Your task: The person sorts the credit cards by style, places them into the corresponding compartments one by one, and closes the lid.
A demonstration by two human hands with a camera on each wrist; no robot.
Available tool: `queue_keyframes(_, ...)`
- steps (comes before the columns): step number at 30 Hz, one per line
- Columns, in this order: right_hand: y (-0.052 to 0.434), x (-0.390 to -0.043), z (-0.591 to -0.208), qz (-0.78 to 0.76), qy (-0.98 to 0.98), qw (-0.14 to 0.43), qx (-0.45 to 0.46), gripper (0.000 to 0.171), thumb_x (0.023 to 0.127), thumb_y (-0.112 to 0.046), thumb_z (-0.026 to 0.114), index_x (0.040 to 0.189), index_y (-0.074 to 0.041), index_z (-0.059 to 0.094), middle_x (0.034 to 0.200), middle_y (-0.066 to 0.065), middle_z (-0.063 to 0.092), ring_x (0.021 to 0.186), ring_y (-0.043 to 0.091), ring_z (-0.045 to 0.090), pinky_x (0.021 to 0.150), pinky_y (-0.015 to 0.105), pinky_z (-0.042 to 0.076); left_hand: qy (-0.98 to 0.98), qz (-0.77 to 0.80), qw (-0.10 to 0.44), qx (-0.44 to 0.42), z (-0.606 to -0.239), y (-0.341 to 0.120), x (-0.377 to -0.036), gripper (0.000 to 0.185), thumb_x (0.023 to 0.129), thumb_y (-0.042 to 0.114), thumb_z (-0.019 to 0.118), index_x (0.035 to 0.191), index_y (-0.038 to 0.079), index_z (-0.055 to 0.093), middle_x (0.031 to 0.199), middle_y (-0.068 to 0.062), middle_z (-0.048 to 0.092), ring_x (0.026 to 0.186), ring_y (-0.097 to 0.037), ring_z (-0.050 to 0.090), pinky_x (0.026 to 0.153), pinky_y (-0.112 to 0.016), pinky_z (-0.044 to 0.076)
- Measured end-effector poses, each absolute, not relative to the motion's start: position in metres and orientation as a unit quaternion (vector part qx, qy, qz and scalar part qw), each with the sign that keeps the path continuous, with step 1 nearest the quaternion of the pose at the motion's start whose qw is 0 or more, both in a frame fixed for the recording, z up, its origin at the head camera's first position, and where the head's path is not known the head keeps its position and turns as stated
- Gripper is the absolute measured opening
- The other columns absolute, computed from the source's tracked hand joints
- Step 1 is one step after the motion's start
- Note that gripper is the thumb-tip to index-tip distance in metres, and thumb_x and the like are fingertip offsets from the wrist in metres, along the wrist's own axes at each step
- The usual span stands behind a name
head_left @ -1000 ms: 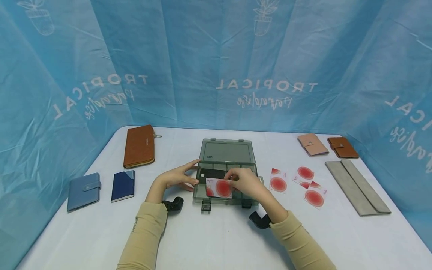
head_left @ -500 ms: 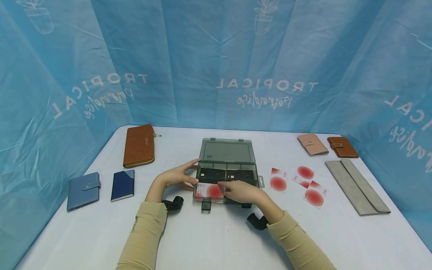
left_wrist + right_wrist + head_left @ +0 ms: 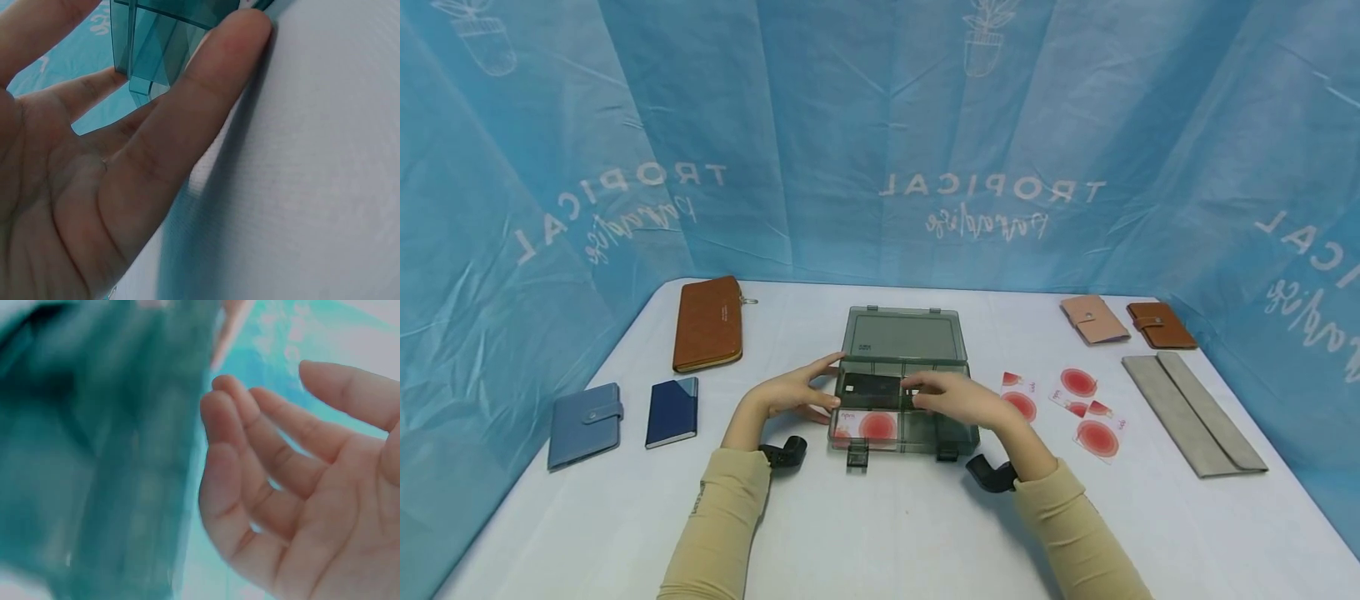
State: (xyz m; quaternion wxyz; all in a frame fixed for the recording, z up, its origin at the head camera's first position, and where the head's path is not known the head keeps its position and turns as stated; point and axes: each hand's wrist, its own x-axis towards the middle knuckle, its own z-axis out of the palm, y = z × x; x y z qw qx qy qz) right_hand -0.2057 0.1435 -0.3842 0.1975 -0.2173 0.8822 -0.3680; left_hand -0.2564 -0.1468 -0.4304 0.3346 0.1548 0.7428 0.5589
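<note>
A translucent grey-green divided box (image 3: pixel 906 335) lies with its lid folded back at the middle of the table. A white card with a red round print (image 3: pixel 868 426) lies flat in its front left compartment. Behind that card is a black card (image 3: pixel 871 389) with a chip; a second dark one is mostly covered by my right hand. My left hand (image 3: pixel 790 393) touches the box's left wall, fingers and thumb extended, as the left wrist view confirms. Over the box's right half hovers my right hand (image 3: pixel 958 398), its fingers loosely bent around nothing in the right wrist view.
Red-printed cards (image 3: pixel 1097 440) lie right of the box. Beyond them are a grey sleeve (image 3: pixel 1195 414), a pink wallet (image 3: pixel 1095 320) and a brown wallet (image 3: pixel 1161 325). At left are a long brown wallet (image 3: pixel 709 324), a navy notebook (image 3: pixel 672 412) and a light-blue wallet (image 3: pixel 585 425).
My right hand has lowered the red-printed card into the front left compartment and let go of it, then moved back and to the right. The left hand has stayed at the box's side.
</note>
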Motion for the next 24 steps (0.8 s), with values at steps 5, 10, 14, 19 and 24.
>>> queue_keyframes(5, 0.174, -0.219, -0.378, -0.440, 0.853, 0.191, -0.207, 0.043, 0.097, -0.027, 0.049, 0.136, -0.009, 0.045, 0.113, 0.017, 0.059, 0.098, 0.033, 0.054, 0.084, 0.050, 0.046, 0.743, 0.558, 0.335, 0.156, -0.430, -0.147, -0.257, 0.088, 0.086, 0.006, 0.064, 0.150, 0.021, 0.006, 0.150, -0.021, 0.006, 0.093, -0.024, 0.059, 0.082, -0.044, 0.054)
queue_keyframes(10, 0.203, -0.232, -0.384, -0.458, 0.853, 0.167, -0.184, 0.046, 0.095, -0.027, 0.052, 0.136, -0.007, 0.044, 0.114, 0.021, 0.056, 0.097, 0.035, 0.054, 0.082, 0.046, 0.046, 0.743, 0.557, 0.337, 0.159, -0.430, -0.147, -0.256, 0.087, 0.087, 0.007, 0.064, 0.150, 0.021, 0.005, 0.151, -0.021, 0.006, 0.095, -0.025, 0.059, 0.082, -0.044, 0.054)
queue_keyframes(14, 0.223, -0.239, -0.392, -0.463, 0.858, 0.154, -0.158, 0.044, 0.096, -0.020, 0.051, 0.135, -0.003, 0.044, 0.114, 0.023, 0.055, 0.097, 0.035, 0.054, 0.080, 0.043, 0.046, 0.746, 0.553, 0.336, 0.159, -0.429, -0.147, -0.256, 0.087, 0.087, 0.008, 0.064, 0.150, 0.021, 0.006, 0.151, -0.021, 0.007, 0.096, -0.025, 0.058, 0.082, -0.044, 0.054)
queue_keyframes(19, 0.242, -0.245, -0.402, -0.452, 0.871, 0.143, -0.130, 0.043, 0.095, -0.018, 0.051, 0.132, 0.001, 0.045, 0.113, 0.023, 0.055, 0.098, 0.034, 0.054, 0.084, 0.042, 0.048, 0.743, 0.555, 0.336, 0.160, -0.429, -0.147, -0.256, 0.086, 0.087, 0.007, 0.063, 0.150, 0.021, 0.006, 0.151, -0.021, 0.007, 0.096, -0.025, 0.058, 0.083, -0.044, 0.054)
queue_keyframes(24, 0.255, -0.246, -0.409, -0.443, 0.878, 0.144, -0.108, 0.041, 0.094, -0.015, 0.052, 0.130, 0.003, 0.046, 0.113, 0.023, 0.053, 0.098, 0.033, 0.055, 0.090, 0.044, 0.049, 0.741, 0.558, 0.337, 0.160, -0.429, -0.147, -0.257, 0.086, 0.087, 0.006, 0.063, 0.150, 0.021, 0.006, 0.151, -0.021, 0.006, 0.095, -0.025, 0.058, 0.082, -0.044, 0.054)
